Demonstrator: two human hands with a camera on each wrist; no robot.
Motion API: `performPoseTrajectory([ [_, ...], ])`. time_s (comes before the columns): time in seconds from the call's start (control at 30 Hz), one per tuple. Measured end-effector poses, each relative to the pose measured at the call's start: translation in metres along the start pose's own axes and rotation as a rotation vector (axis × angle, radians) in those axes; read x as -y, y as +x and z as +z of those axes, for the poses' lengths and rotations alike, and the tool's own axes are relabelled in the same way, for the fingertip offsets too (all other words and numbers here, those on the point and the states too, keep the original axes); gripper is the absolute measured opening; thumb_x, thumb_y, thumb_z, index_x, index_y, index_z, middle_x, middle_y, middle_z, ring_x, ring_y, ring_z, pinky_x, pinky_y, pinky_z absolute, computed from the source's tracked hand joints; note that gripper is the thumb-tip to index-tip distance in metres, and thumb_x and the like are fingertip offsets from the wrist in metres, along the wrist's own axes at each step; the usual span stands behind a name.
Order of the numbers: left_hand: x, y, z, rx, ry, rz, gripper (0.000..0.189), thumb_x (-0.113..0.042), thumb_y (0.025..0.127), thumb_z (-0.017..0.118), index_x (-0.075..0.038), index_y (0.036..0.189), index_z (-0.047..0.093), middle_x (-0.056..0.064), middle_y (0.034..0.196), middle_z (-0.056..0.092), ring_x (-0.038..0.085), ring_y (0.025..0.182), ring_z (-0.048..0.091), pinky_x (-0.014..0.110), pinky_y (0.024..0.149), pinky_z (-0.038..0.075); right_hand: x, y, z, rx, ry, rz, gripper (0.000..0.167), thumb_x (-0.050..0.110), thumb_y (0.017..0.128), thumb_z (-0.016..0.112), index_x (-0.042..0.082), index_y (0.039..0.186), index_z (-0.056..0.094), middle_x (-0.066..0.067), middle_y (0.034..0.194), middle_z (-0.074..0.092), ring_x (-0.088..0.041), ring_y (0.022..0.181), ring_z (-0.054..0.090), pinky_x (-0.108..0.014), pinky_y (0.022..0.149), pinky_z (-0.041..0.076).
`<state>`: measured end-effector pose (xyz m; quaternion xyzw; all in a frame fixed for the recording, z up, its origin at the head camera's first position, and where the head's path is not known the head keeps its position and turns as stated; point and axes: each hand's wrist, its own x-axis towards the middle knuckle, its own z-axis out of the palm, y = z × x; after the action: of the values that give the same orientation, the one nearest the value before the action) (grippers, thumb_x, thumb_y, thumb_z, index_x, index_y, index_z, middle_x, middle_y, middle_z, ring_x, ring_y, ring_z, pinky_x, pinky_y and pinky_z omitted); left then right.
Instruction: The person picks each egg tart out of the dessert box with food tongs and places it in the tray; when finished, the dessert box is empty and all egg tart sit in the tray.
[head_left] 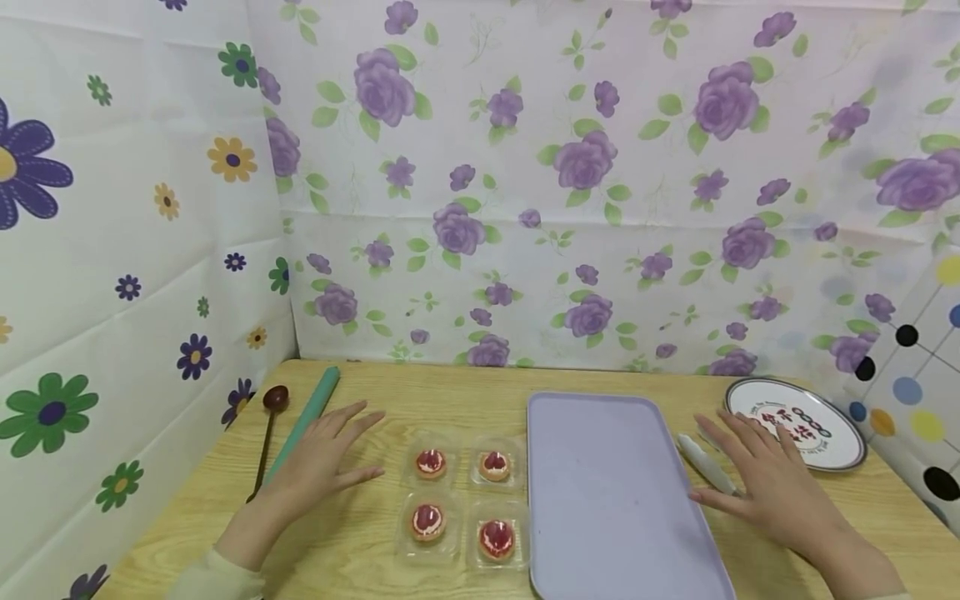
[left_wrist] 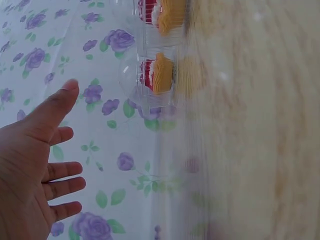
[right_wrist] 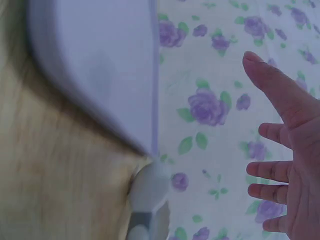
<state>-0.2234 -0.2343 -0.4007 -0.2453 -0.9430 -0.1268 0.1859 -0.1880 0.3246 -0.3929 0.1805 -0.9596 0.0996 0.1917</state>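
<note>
My left hand (head_left: 318, 462) is spread with nothing in it, above a teal stick-like thing (head_left: 318, 400) whose near part it hides. To its right, several small red-topped tarts (head_left: 431, 464) sit in clear plastic boxes (head_left: 415, 552). In the left wrist view two boxed tarts (left_wrist: 159, 74) show side-on, apart from the fingers. My right hand (head_left: 776, 492) is also spread and holds nothing, just right of a lavender tray (head_left: 615, 500). Beside its fingers lies a pale-handled utensil (head_left: 707, 463), its far end hidden by the hand. The right wrist view shows that utensil's pale end (right_wrist: 150, 187) next to the tray.
A dark brown long-handled spoon (head_left: 274, 402) lies at the table's left side. At the back right, a white oval plate (head_left: 836, 454) with a dark rim and red print stands on the wooden table (head_left: 442, 387). Flowered cloth (head_left: 525, 192) hangs behind and at the left.
</note>
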Motion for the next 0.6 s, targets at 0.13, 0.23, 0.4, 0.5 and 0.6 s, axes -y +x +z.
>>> performPoseTrajectory([
  [0.13,-0.003,-0.002,-0.004,-0.003,-0.054,0.012,0.070,-0.039,0.080,0.075,-0.014,0.139,0.049,0.020,0.137,0.052,0.043,0.122,0.051,0.062,0.096,0.043,0.016,0.006,-0.010,-0.028,0.042,-0.064,0.094,0.049,0.074,0.077,0.023,0.151,0.031,-0.022,0.144,0.040,-0.045,0.128,0.038,-0.069,0.113,0.004],
  [0.23,-0.006,-0.004,-0.007,0.015,-0.113,0.011,0.069,-0.039,0.081,0.074,-0.014,0.140,0.048,0.018,0.137,0.052,0.042,0.122,0.051,0.059,0.094,0.046,0.029,0.010,-0.019,-0.029,0.071,-0.100,0.094,0.048,0.073,0.078,0.023,0.151,0.032,-0.020,0.143,0.043,-0.044,0.125,0.042,-0.070,0.109,0.016],
  [0.4,-0.012,-0.006,-0.009,0.062,-0.223,-0.003,0.070,-0.034,0.080,0.076,-0.015,0.141,0.047,0.016,0.138,0.050,0.040,0.124,0.049,0.058,0.094,0.047,0.051,0.017,-0.034,-0.012,0.102,-0.149,0.091,0.048,0.073,0.079,0.023,0.149,0.036,-0.017,0.142,0.046,-0.042,0.123,0.046,-0.063,0.092,0.036],
  [0.5,-0.018,-0.006,-0.010,0.080,-0.267,0.013,0.071,-0.032,0.079,0.077,-0.016,0.141,0.046,0.015,0.137,0.051,0.040,0.123,0.050,0.057,0.093,0.049,0.065,0.019,-0.042,0.014,0.118,-0.162,0.089,0.048,0.074,0.078,0.024,0.149,0.036,-0.015,0.142,0.047,-0.039,0.122,0.048,-0.060,0.089,0.042],
  [0.6,-0.023,-0.007,-0.011,0.104,-0.312,0.026,0.073,-0.032,0.077,0.078,-0.018,0.141,0.046,0.015,0.135,0.052,0.038,0.122,0.051,0.055,0.092,0.049,0.079,0.020,-0.048,0.043,0.133,-0.172,0.087,0.050,0.075,0.076,0.025,0.148,0.036,-0.011,0.142,0.048,-0.035,0.122,0.051,-0.057,0.087,0.047],
])
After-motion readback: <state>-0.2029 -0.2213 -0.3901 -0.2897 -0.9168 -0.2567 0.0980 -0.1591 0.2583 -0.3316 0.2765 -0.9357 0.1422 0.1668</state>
